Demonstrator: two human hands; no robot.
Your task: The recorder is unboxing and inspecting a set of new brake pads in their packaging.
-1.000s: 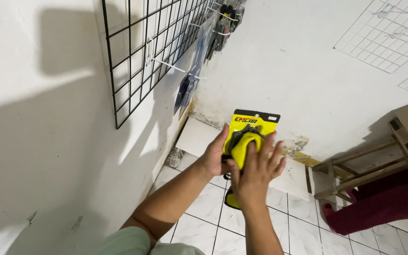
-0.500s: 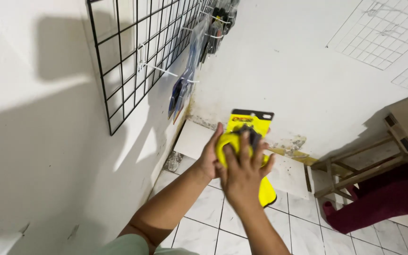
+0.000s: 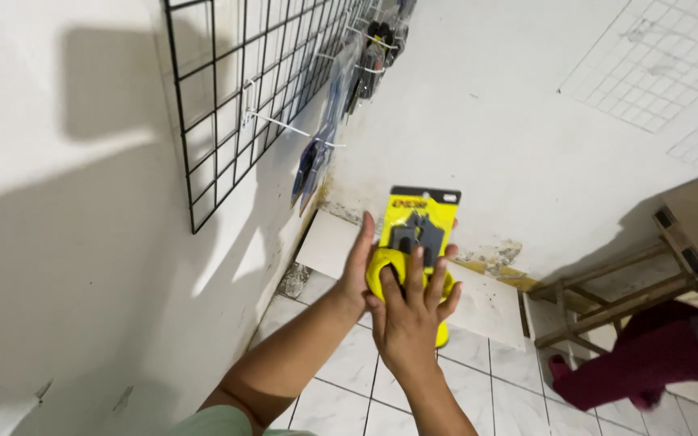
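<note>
The yellow package [image 3: 419, 234] is grasped by both hands. The left hand [image 3: 359, 270] holds its side at 9 o'clock. The right hand [image 3: 410, 319] covers its lower part, fingers spread.

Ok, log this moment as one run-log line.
left hand: supports yellow carded package from behind | right hand: fingers spread over its front | black wire grid: on wall, upper left

One head-worn view looks down and forward, close over the hands [image 3: 401, 303], into a wall corner [image 3: 321, 194].

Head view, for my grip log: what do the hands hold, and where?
Both hands, left and right, hold a yellow carded tool package by its lower half.
</note>
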